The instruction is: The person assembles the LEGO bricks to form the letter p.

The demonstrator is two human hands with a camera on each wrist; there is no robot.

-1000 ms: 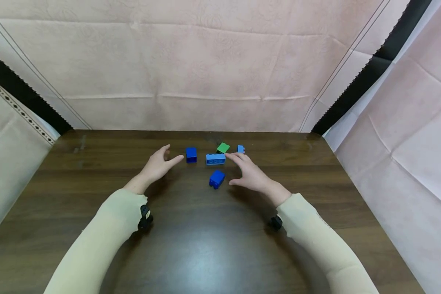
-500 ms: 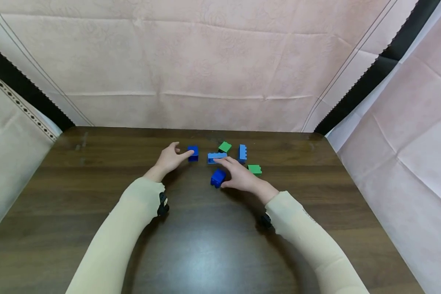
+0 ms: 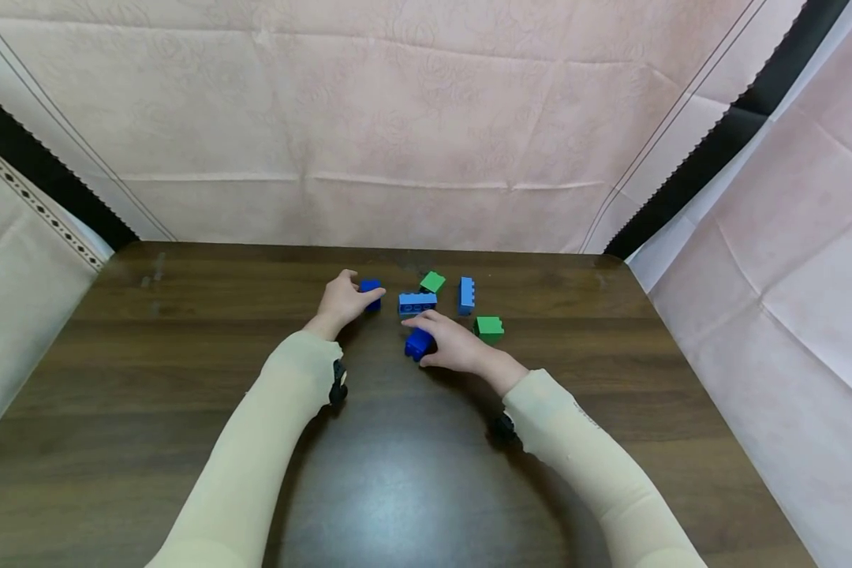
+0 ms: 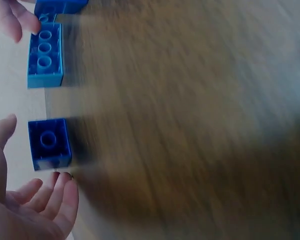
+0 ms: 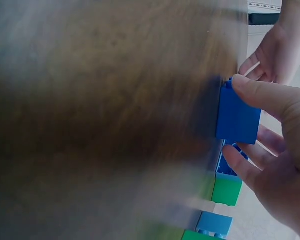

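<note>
1. Blue plastic meets the right hand [image 3: 454, 343] at the centre of the head frame: thumb and fingers stand part-way open on either side of the front blue brick [image 3: 418, 345]. In the right wrist view the thumb laps its upper corner, fingertips just beside the opposite end; a firm grip I cannot confirm.
2. Over at centre left, the left hand [image 3: 342, 304] reaches round the left blue brick [image 4: 49, 142]. Its thumb stands apart from the brick and its fingers lie loosely spread just beside it, nothing gripped; in the left wrist view that brick's hollow side faces the camera.
3. Between and above the hands lies the long light-blue brick [image 3: 417, 305], hollow side towards the person, the far green brick [image 3: 433, 282] just behind it.
4. To the right of those, the upright-lying light-blue brick [image 3: 466, 296] points its studs to the frame's right; below it, near the right hand, sits the near green brick [image 3: 489, 330].
5. Everything rests on the brown table [image 3: 383, 489], with pale creased cloth [image 3: 426, 142] filling the top of the frame.
</note>
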